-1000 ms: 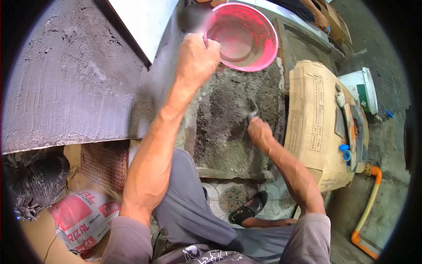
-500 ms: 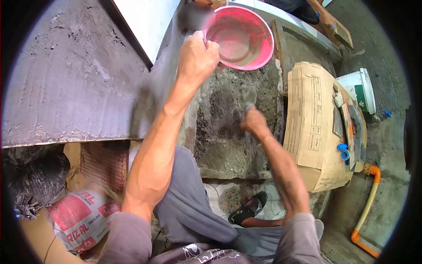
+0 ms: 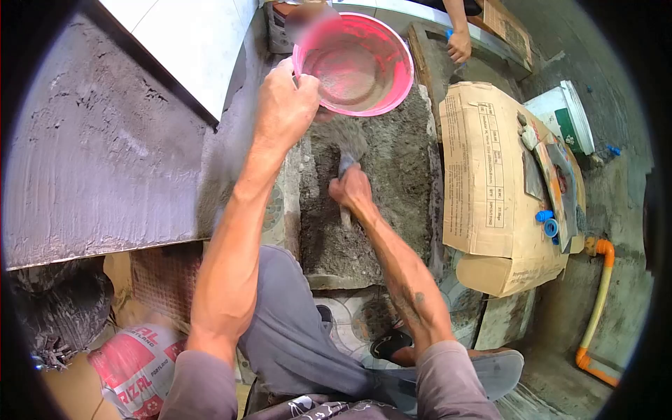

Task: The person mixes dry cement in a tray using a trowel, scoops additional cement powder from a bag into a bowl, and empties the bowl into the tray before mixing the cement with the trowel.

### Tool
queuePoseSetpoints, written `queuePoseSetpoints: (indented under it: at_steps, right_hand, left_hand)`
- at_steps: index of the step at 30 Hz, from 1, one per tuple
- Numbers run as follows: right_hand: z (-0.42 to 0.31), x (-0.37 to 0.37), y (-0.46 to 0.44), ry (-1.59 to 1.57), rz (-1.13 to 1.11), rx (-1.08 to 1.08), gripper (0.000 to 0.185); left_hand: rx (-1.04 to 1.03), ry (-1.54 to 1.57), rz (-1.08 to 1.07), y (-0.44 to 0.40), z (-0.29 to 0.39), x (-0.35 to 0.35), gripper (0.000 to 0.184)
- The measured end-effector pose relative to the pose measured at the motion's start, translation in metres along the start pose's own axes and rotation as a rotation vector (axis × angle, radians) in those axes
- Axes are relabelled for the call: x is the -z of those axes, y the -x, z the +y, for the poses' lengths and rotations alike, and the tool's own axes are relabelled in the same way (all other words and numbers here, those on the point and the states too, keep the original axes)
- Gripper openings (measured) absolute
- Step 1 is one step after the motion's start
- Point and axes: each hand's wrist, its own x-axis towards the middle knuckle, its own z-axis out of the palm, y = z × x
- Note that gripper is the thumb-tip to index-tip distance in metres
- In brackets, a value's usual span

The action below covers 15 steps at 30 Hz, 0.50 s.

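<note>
My left hand (image 3: 285, 105) grips the near left rim of a pink basin (image 3: 378, 105), which is tilted toward me over the far end of a mortar tray. Grey residue coats the basin's inside. My right hand (image 3: 352, 189) is closed round the handle of a trowel (image 3: 346, 162), whose blade, smeared by motion, carries grey mix just below the basin. Under both lies the grey, crumbly mortar mix (image 3: 399, 182) in its shallow tray (image 3: 343, 281).
A cardboard box (image 3: 476, 175) with tools and blue tape stands right of the tray, a white bucket (image 3: 560, 115) behind it. Another person's hand (image 3: 459, 46) holds a tool at the top. A cement bag (image 3: 136, 367) lies lower left; an orange pipe (image 3: 600, 301) runs at right.
The trowel has moved left and up toward the basin, with mix on its blade. The view has shifted, and the basin appears farther left. The other person's hand has come lower and left.
</note>
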Motion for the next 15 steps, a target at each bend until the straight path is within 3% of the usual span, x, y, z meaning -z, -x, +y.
queuePoseSetpoints:
  at_steps: [3, 7, 9, 11, 13, 15]
  right_hand:
    - [-0.019, 0.035, -0.007, 0.196, -0.032, 0.081, 0.038]
    - [0.042, 0.057, -0.023, 0.584, 0.079, 0.284, 0.027]
    - [0.067, 0.064, -0.006, 0.968, -0.057, 0.452, 0.034]
    - [0.094, 0.061, 0.024, 1.073, -0.212, 0.502, 0.038]
    - [0.121, 0.060, 0.062, 1.114, -0.184, 0.520, 0.041]
    - [0.123, 0.074, 0.091, 1.140, -0.248, 0.505, 0.040]
  left_hand:
    - [-0.021, -0.021, -0.010, -0.002, -0.008, 0.004, 0.031]
    - [-0.122, -0.151, -0.038, -0.014, -0.026, 0.018, 0.032]
    - [-0.119, -0.151, 0.012, -0.014, -0.025, 0.018, 0.032]
    - [-0.041, -0.071, 0.032, -0.011, -0.016, 0.013, 0.032]
    - [0.083, 0.061, -0.002, -0.007, 0.000, 0.008, 0.033]
    - [-0.037, -0.066, 0.029, -0.015, -0.018, 0.003, 0.032]
